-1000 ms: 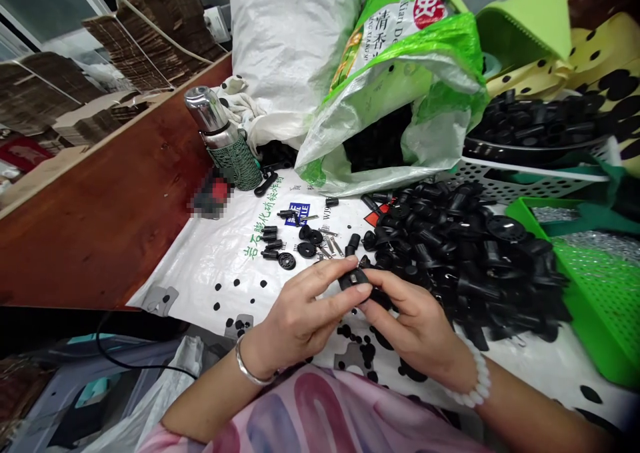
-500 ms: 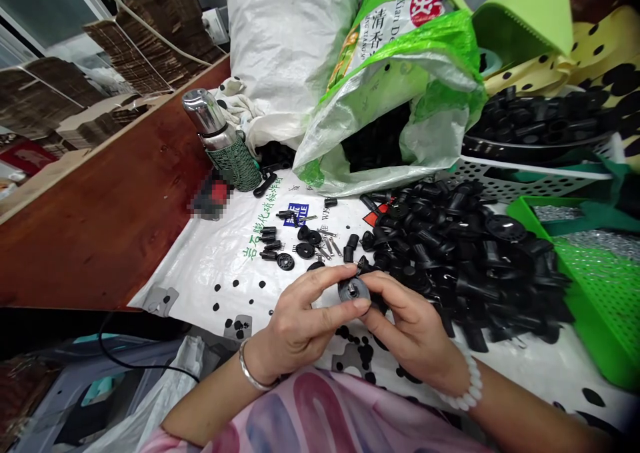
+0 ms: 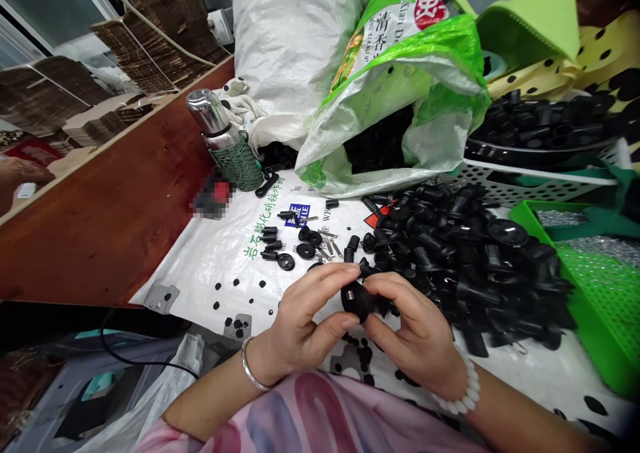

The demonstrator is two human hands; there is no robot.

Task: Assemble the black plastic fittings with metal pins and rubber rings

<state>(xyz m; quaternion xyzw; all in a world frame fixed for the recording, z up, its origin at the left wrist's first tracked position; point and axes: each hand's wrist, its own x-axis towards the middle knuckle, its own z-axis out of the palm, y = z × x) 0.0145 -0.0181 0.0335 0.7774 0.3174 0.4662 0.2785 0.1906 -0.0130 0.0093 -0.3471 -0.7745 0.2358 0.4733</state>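
Observation:
A round black plastic part (image 3: 354, 301) with a glossy, disc-shaped face is held up between my hands, just above the sheet. My left hand (image 3: 307, 320) grips its left edge between thumb and fingertips. From the other side, my right hand (image 3: 413, 330) pinches it with thumb and index finger; its back is hidden. Beyond my right hand spreads a heap of black flanged plastic parts (image 3: 465, 260). Ahead of my left hand lie a black disc (image 3: 286, 261), small black cylinders (image 3: 270, 233) and thin metal strips (image 3: 331, 246).
A green perforated basket (image 3: 595, 320) with silvery pieces stands at right. Behind the heap is an open green-and-white sack (image 3: 325, 153) of black parts. A flask (image 3: 233, 156) stands by the wooden board (image 3: 125, 193). At far left, someone else's hand (image 3: 23, 173) appears blurred.
The round part has turned in my fingers: its grey face with a metal bit in the centre has given way to a dark glossy side. My left thumb has drawn back to its edge.

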